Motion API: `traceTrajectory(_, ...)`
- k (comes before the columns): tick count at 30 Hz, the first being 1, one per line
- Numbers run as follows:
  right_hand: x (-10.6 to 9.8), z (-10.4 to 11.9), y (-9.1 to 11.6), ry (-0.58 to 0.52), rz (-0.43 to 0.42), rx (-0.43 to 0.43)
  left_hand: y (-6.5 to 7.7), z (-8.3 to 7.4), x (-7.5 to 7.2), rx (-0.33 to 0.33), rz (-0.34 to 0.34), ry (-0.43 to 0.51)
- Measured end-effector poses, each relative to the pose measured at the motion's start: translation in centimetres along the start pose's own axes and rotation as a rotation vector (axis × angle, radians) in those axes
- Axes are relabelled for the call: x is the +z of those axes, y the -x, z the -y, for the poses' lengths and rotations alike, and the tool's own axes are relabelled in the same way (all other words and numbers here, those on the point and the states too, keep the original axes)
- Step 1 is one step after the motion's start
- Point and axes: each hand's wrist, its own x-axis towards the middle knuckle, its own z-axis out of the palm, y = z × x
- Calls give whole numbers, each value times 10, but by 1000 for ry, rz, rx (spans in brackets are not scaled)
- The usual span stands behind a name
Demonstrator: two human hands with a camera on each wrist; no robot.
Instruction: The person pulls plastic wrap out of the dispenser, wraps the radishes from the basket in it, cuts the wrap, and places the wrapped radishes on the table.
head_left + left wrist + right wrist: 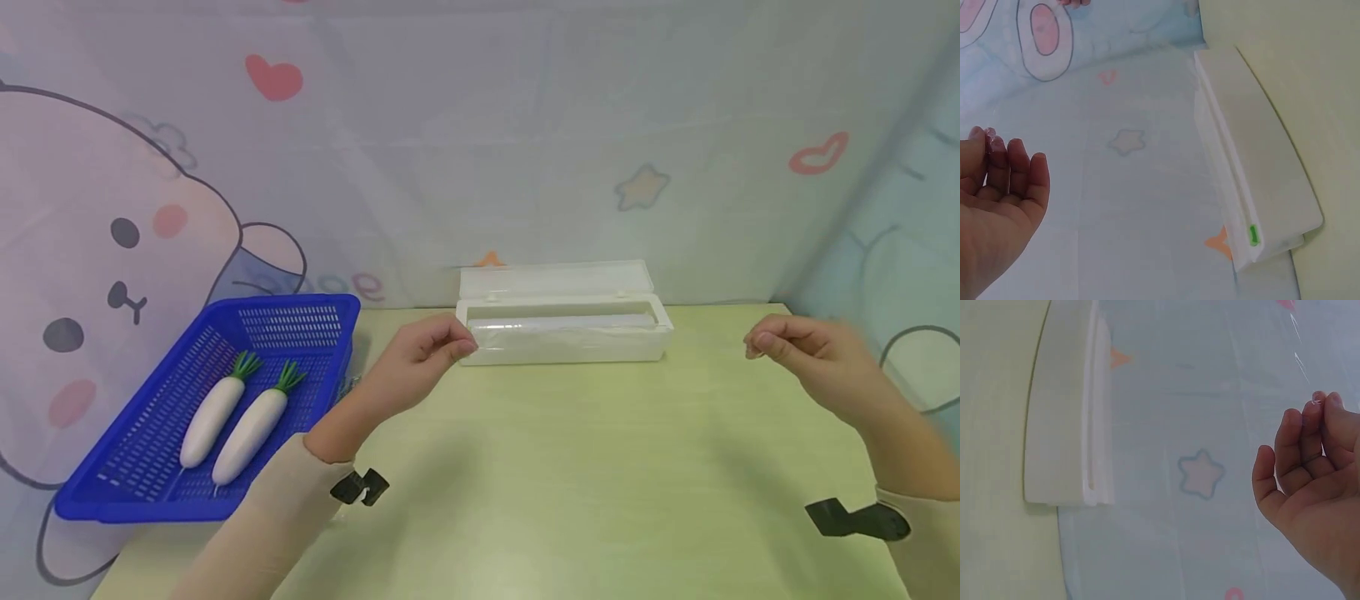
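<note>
My left hand (423, 362) is raised above the table, thumb and index finger pinching one edge of clear plastic wrap. At the right, my right hand (817, 362) pinches the other side in the same way. The nearly invisible wrap (1300, 365) shows as thin glints at the right fingertips in the right wrist view, and a crumpled bit shows at the left fingertips in the left wrist view. Between the hands, farther back, stands a white dispenser box (562, 348), its lid (555, 279) raised and a pale roll (570, 322) lying inside.
On the left is a blue perforated basket (345, 333) with two white radishes (213, 421) with green tops in it. A printed curtain (487, 150) hangs along the table's back edge. The pale green table (570, 467) spreads under the hands.
</note>
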Motion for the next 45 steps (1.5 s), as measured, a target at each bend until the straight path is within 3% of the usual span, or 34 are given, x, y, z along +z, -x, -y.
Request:
traceTrajectory(2, 3, -4, 7, -23, 20, 1, 8, 3, 3, -13, 23, 29)
traceTrajectory(11, 14, -24, 41, -44, 137, 162, 37, 23, 19, -78, 166, 84)
traceTrajectory(18, 27, -37, 63, -68, 181, 220, 51, 32, 30, -123, 235, 78)
traceTrajectory(22, 34, -41, 72, -96, 210, 261, 59, 38, 32, -113, 284, 54)
traceTrajectory(26, 41, -46, 78, -119, 234, 270, 66, 44, 35, -95, 328, 18)
traceTrajectory(34, 53, -58, 85, -155, 301, 297, 79, 59, 44, -204, 377, -52)
traceTrajectory(45, 65, -78, 92, -236, 419, 272, 91, 76, 60, -238, 395, -76)
